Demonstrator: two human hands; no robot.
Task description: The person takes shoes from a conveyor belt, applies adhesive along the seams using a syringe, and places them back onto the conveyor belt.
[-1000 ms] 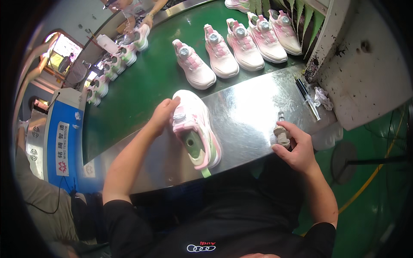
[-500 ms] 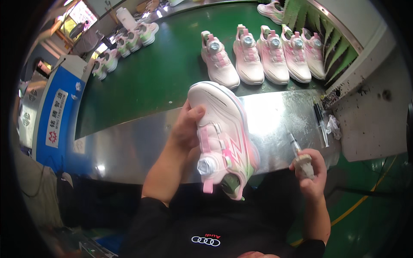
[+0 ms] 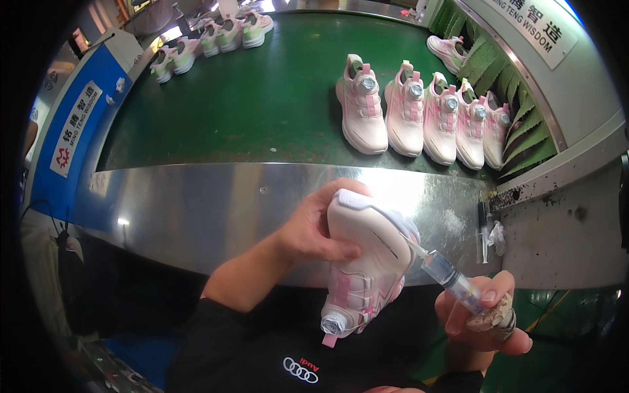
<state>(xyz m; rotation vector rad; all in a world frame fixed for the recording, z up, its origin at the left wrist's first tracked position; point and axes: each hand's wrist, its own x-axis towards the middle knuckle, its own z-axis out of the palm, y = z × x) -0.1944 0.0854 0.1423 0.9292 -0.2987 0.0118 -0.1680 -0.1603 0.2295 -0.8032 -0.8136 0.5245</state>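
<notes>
A white and pink sneaker (image 3: 363, 242) with a round dial and pink straps is gripped around its front by my left hand (image 3: 318, 229), toe pointing away and heel toward me. My right hand (image 3: 475, 311) is closed on a clear syringe (image 3: 452, 278) whose plunger end is wrapped in a pale, crusty lump. The syringe's thin tip meets the right side of the sneaker, at the edge between upper and sole near the toe. Whether anything comes out of the tip is too small to tell.
A row of similar sneakers (image 3: 409, 114) stands on the green belt (image 3: 262, 98) at the right, beside green strip curtains (image 3: 517, 98). More shoes (image 3: 229, 34) stand far left. On the metal ledge (image 3: 216, 203), a second syringe (image 3: 483, 232) lies by crumpled white paper (image 3: 496, 237).
The sneaker has come lower and nearer, tilted with its toe raised. My right hand has brought the syringe from apart at the right up against the sneaker's edge. The camera view has shifted.
</notes>
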